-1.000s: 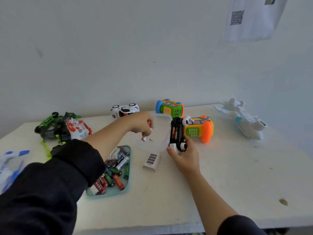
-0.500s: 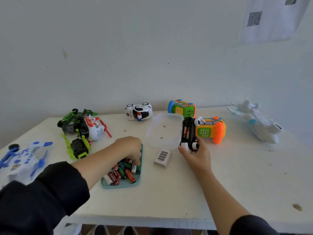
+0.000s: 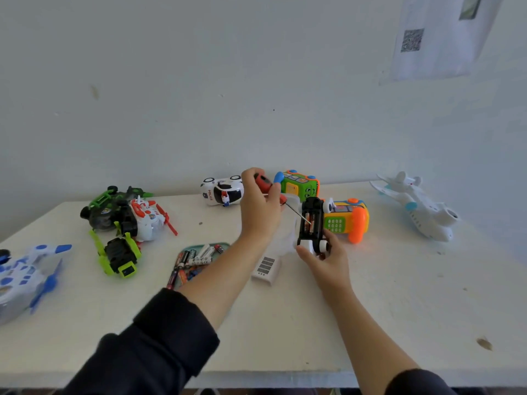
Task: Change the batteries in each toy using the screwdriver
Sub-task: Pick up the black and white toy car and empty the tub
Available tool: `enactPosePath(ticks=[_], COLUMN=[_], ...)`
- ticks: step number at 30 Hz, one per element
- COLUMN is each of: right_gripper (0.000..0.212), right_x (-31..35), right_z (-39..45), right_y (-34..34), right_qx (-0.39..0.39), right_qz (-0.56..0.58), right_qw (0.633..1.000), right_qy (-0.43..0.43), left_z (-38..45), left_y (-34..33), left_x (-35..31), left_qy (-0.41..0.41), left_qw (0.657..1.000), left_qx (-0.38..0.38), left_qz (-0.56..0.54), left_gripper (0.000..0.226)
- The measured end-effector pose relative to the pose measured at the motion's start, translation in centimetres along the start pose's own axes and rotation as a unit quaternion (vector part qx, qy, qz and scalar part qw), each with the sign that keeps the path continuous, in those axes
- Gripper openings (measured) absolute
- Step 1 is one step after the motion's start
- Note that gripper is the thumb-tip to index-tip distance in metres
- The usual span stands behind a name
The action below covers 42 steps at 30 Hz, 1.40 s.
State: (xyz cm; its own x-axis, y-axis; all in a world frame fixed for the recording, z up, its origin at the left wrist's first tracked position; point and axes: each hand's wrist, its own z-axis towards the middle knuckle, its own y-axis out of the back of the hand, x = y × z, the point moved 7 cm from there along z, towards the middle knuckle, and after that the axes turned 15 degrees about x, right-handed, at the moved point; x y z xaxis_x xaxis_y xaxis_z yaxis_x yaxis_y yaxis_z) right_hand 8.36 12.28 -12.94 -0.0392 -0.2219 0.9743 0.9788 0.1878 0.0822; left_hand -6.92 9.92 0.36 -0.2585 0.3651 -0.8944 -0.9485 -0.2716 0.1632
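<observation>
My right hand (image 3: 322,259) grips the lower end of the black toy car (image 3: 310,222), holding it tipped up off the table (image 3: 399,295) with its underside turned toward me, so that the open battery bay faces the tool. Batteries are seated in that bay; their orange-and-black casings show between the chassis walls. My left hand (image 3: 259,206) is clenched around the red handle of the screwdriver (image 3: 271,189), with the thin shaft angled down and to the right and its tip resting at or just inside the bay. I judge this grip serves to lever a cell out rather than to turn a screw, since the white cover (image 3: 266,267) already lies loose on the table, just beside my right wrist. The teal tray (image 3: 225,245) of spare batteries sits near my left forearm, within easy reach for the swap. A clear plastic lid (image 3: 285,238) lies flat under and behind the car. The other toys stand apart from the work: the police car (image 3: 222,191) and the green bus (image 3: 299,185) behind my left hand, the orange phone toy (image 3: 348,219) touching or just beside the car, the white plane (image 3: 416,206) well to the right, and the green vehicles (image 3: 114,223) and blue-white toy (image 3: 22,275) to the left.
</observation>
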Motion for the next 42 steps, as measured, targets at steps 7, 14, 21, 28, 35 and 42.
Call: enactPosePath(ticks=[7, 14, 21, 28, 35, 42], right_gripper=[0.076, 0.075, 0.071, 0.077, 0.069, 0.068], right_x=[-0.3, 0.0, -0.1, 0.0, 0.7, 0.7], right_z=[0.2, 0.1, 0.1, -0.1, -0.2, 0.0], right_y=[0.0, 0.0, 0.0, -0.8, -0.9, -0.6], right_qx=[-0.009, -0.008, -0.012, 0.024, 0.032, 0.015], right_qz=[-0.002, -0.006, -0.018, -0.071, -0.079, -0.077], right_qw=[1.0, 1.0, 1.0, 0.997, 0.996, 0.997], right_qy=[-0.002, 0.003, -0.005, -0.008, 0.009, -0.001], left_z=[-0.5, -0.3, 1.4, 7.5, 9.3, 6.6], left_y=[-1.1, -1.5, -2.1, -3.0, -2.0, -2.6], left_x=[0.1, 0.7, 0.5, 0.1, 2.2, 0.4], left_qy=[-0.091, -0.105, -0.095, 0.026, 0.135, 0.003], left_qw=[0.994, 0.992, 0.993, 0.978, 0.984, 0.919], left_qx=[-0.054, -0.059, -0.017, 0.095, 0.084, 0.197], left_qz=[0.025, 0.026, 0.072, 0.182, 0.085, 0.342], left_gripper=[0.023, 0.033, 0.02, 0.036, 0.051, 0.023])
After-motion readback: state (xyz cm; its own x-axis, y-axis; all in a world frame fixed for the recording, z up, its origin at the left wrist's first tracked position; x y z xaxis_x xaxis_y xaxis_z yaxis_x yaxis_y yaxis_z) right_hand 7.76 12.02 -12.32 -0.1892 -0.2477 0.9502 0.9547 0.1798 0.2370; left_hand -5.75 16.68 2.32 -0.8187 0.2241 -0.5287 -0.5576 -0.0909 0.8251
